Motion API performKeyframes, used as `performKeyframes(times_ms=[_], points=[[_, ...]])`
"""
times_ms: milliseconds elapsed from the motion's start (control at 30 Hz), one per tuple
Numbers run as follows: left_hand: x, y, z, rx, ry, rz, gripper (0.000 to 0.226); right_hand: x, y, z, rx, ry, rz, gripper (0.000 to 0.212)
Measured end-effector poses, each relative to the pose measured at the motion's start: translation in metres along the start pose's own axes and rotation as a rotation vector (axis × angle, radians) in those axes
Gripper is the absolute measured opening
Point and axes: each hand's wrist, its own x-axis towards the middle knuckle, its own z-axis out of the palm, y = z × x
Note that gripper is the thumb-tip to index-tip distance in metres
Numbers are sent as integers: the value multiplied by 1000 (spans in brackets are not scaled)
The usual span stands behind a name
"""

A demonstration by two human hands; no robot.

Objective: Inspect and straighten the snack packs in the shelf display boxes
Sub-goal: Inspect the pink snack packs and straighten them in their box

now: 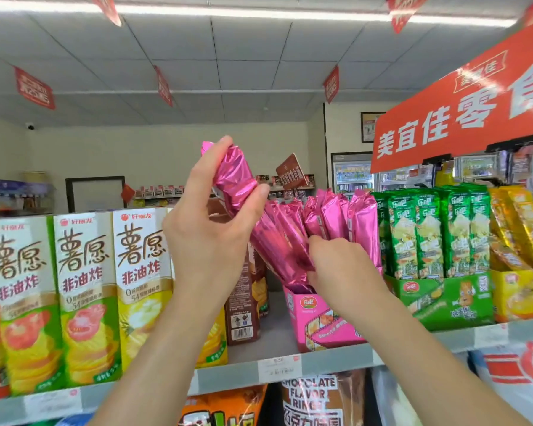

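Shop shelf (330,359) carried the pink display box (320,329). My left hand (210,238) clutched a tilted pink snack pack (236,178) above it; my right hand (342,272) pinched pink packs (290,236) at its mouth.

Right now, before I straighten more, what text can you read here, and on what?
"美宜佳零", cut off at the frame edge: orange header sign.
"好丽友", "薯愿", "非油炸": tall chip boxes.
"乐吧": pink display box and green packs.
"CHOCOLATE FLAVOR RINGS": bag at the bottom of the frame.
Too blurred to read: shelf price tags, hanging red flags.
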Motion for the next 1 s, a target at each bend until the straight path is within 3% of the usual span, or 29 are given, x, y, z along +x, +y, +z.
performKeyframes(times_ms=[100, 267, 367, 467, 600, 767, 1000], points=[[1, -1, 6, -34, 3, -27, 55, -12, 9, -8, 75, 55, 29, 25], [1, -7, 24, -71, -56, -126, 57, -30, 17, -7, 99, 167, 0, 85], [-10, -2, 43, -92, -212, -177, 59, -33, 20, -6, 72, 210, 8, 104], [-19, 1, 56, -81, -286, -158, 61, -32, 26, -8, 18, 207, -1, 103], [-19, -3, 65, -82, -331, -205, 56, -26, 40, -16, 99, 185, 25, 82], [-18, -10, 67, -59, -423, -281, 49, -7, 43, -33, 209, 269, -3, 107], [-10, -9, 53, -37, -673, -304, 48, 22, 49, -42, 95, 150, -122, 86]])
